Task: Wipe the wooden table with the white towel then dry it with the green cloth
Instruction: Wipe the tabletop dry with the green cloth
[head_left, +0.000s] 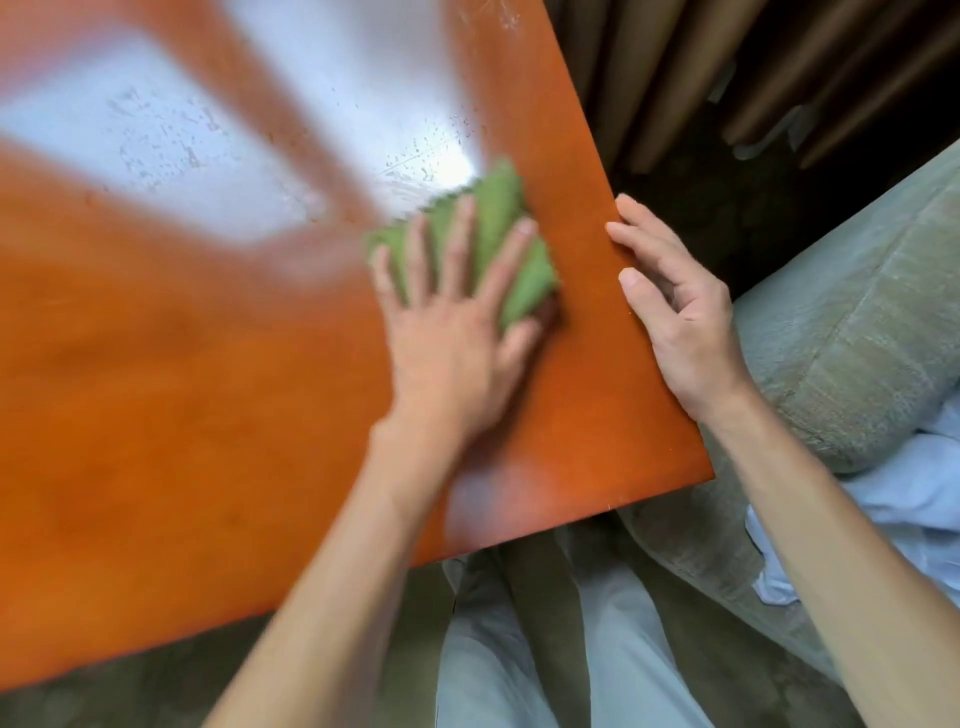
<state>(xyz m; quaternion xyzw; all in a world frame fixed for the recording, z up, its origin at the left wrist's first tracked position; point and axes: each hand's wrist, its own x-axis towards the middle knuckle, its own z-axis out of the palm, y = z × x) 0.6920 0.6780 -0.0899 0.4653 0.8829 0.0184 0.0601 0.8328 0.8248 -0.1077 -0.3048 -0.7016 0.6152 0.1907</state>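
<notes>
The orange-brown wooden table (156, 389) fills the left and middle of the head view, with water droplets in the bright reflections at its far part. A folded green cloth (501, 228) lies on the table near its right edge. My left hand (452, 322) presses flat on the cloth with fingers spread and straight, blurred by motion. My right hand (675, 312) rests on the table's right edge, fingers on the top, holding nothing. A white towel (904, 519) lies crumpled at the right on the sofa.
A grey-green sofa cushion (857, 322) stands close to the right of the table. Brown curtain folds (727, 67) hang behind it. My legs in light trousers (519, 649) are below the table's near corner.
</notes>
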